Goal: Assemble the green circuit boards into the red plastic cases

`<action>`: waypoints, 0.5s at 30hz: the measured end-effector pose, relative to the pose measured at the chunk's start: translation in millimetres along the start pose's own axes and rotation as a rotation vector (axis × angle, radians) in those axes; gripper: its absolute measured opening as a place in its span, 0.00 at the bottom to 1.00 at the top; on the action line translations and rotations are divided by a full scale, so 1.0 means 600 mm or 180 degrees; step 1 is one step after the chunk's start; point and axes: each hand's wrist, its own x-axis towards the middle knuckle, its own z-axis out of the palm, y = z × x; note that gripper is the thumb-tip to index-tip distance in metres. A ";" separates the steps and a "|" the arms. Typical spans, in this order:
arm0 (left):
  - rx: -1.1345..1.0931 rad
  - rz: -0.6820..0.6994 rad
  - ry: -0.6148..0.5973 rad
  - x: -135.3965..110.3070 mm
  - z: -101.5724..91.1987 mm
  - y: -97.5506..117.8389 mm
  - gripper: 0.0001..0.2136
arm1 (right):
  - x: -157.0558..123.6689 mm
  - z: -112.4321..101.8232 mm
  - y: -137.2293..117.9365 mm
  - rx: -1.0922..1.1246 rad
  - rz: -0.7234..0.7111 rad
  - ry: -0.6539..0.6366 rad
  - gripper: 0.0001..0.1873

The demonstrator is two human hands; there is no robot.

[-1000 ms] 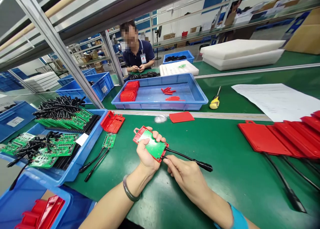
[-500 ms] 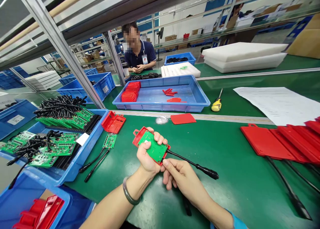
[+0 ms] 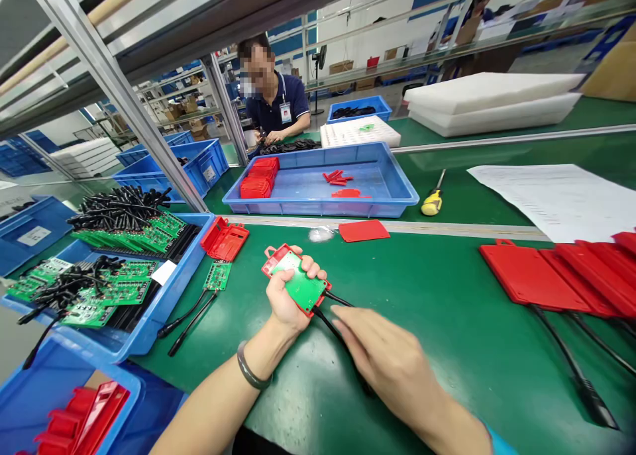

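Note:
My left hand (image 3: 285, 303) is closed round a red plastic case (image 3: 272, 256) with a green circuit board (image 3: 301, 287) seated in it, held just above the green table. Two black cables (image 3: 332, 316) leave the case's lower right corner. My right hand (image 3: 385, 355) sits beside that corner, fingers curled over the cables, with the grip itself hidden beneath the hand.
A blue bin of green boards with black cables (image 3: 124, 269) stands at left, with a loose board (image 3: 217, 276) and an open red case (image 3: 224, 238) beside it. Finished red cases (image 3: 556, 273) lie at right. A blue tray (image 3: 397, 190), a red lid (image 3: 364, 230), a yellow screwdriver (image 3: 430, 203), paper (image 3: 551, 200). A person (image 3: 271, 101) works opposite.
My right hand moved from the single cable stub down and right along the table. The cable that stuck out to the right now lies under my hand, with a second cable showing.

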 end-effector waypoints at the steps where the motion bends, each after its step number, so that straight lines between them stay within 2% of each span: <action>1: -0.0028 -0.0023 0.0024 0.001 0.000 0.000 0.12 | 0.004 -0.004 0.004 -0.0191 -0.0092 0.0112 0.11; 5: 0.0086 -0.0134 0.0127 -0.004 0.004 -0.004 0.11 | 0.015 -0.004 0.019 -0.0545 0.0117 -0.0043 0.15; 10: 0.0209 -0.0194 0.0126 -0.011 0.011 -0.007 0.10 | 0.013 0.008 0.023 -0.0305 0.0393 -0.0256 0.18; 12: 0.0284 -0.0161 0.0130 -0.013 0.013 -0.006 0.10 | 0.014 0.009 0.020 0.0055 0.0673 -0.0349 0.19; 15: 0.0446 -0.0104 0.0102 -0.015 0.017 -0.004 0.11 | 0.017 0.008 0.012 0.1233 0.1540 -0.0640 0.20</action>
